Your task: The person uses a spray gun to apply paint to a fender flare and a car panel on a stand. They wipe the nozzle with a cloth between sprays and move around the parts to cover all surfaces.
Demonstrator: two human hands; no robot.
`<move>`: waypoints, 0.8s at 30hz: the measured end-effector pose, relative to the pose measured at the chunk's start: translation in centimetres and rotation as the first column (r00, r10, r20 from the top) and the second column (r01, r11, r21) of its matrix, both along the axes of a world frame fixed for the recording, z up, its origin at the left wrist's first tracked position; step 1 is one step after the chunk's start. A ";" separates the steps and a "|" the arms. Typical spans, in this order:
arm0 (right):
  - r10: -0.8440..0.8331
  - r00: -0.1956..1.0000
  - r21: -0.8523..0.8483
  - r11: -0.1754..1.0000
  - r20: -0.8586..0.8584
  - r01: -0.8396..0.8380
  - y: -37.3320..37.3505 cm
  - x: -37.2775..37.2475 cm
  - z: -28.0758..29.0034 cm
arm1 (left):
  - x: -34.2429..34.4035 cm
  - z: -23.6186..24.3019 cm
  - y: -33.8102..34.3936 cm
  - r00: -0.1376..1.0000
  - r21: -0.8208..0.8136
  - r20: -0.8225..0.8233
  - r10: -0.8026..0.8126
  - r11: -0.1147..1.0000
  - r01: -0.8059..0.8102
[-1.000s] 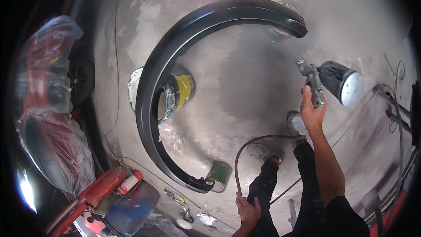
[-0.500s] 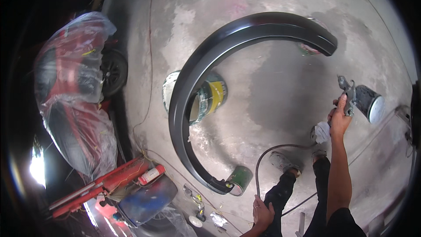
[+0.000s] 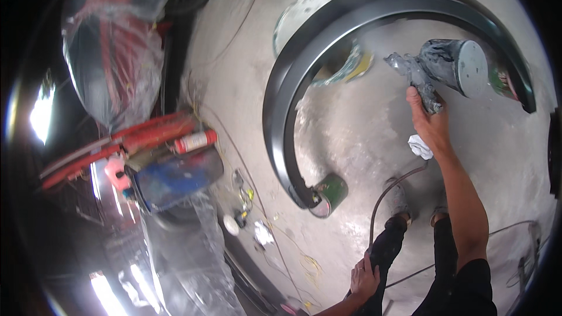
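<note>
On the grey floor (image 3: 351,134) I saw one black arch (image 3: 281,105) over one bucket (image 3: 295,20) at far left and two cans (image 3: 333,192), near and right. My right grip (image 3: 431,126) held one spray gun (image 3: 418,76) within the arch's curve; my left grip (image 3: 366,278) held one dark hose (image 3: 375,213).

Right fingers (image 3: 414,99) gripping spray gun (image 3: 418,76), left fingers (image 3: 367,261) round hose (image 3: 379,206), curved panel (image 3: 309,52)

A patchy grey floor (image 3: 234,96) spreads wide, with white light strips (image 3: 106,294) glaring at lower left
</note>
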State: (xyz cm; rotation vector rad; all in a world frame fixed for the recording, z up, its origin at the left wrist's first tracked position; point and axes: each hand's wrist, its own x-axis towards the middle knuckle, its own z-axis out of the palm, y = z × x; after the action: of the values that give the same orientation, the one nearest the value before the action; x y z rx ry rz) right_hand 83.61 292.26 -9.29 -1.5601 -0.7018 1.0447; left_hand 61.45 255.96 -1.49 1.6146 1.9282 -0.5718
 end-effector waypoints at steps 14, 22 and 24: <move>0.849 0.523 0.035 0.521 0.079 -0.853 -9.0 -21.4 -1.2 | -1.8 -0.5 -4.6 0.934 -0.031 0.067 0.351 0.936 -0.350; 0.949 0.248 0.005 0.252 0.192 -0.968 -17.2 -24.7 -5.4 | -2.2 -0.8 -5.2 0.895 -0.073 0.079 0.439 0.898 -0.434; 0.971 0.121 -0.073 0.139 0.208 -0.988 -17.9 -25.1 -6.0 | -2.2 -0.6 -5.2 0.893 -0.071 0.083 0.442 0.897 -0.437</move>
State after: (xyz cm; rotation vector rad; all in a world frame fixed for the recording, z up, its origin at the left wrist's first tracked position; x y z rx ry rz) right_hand 58.53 274.35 -15.31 -0.9398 -2.1244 1.7658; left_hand 59.27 250.80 -2.11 1.0943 2.0947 -0.3426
